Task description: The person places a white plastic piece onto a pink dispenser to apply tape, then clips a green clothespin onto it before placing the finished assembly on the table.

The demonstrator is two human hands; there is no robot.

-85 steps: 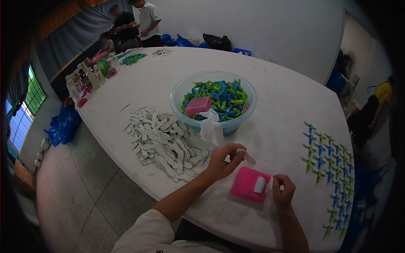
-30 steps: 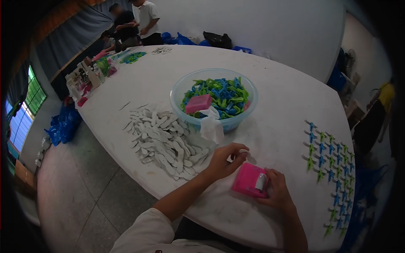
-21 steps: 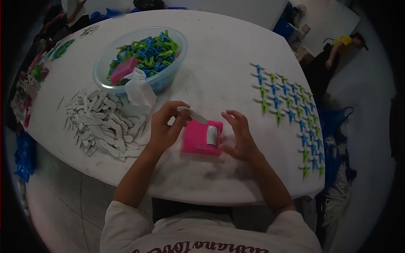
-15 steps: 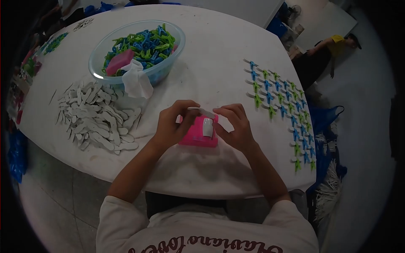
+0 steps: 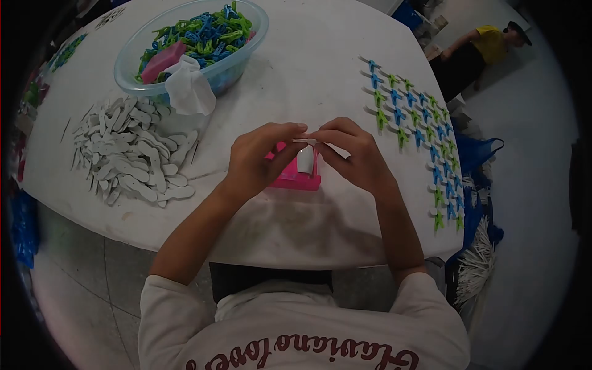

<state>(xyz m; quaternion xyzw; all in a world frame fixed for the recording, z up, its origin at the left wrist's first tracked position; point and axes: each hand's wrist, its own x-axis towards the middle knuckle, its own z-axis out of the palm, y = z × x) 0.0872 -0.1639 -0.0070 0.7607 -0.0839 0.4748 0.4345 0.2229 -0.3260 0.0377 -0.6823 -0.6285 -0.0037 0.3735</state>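
Note:
My left hand (image 5: 262,155) and my right hand (image 5: 357,153) meet above a small pink box (image 5: 298,183). Both sets of fingers are pinched on a thin white flat piece (image 5: 303,140), which bridges the short gap between them. Its outline is mostly covered by the fingers. A glossy white part (image 5: 306,161) sits in the right side of the pink box, just under my fingertips. To the left lies a heap of white flat pieces with rounded ends (image 5: 139,151).
A pale blue tub (image 5: 123,71) holds many blue and green clips (image 5: 213,40), a pink block (image 5: 163,61) and a white cloth (image 5: 190,86). Rows of clips with white pieces (image 5: 414,117) cover the table's right side. A person in yellow (image 5: 490,46) is beyond.
My right fingers have closed in on the white piece that my left hand was holding. The view has shifted, so the table items sit higher in the picture.

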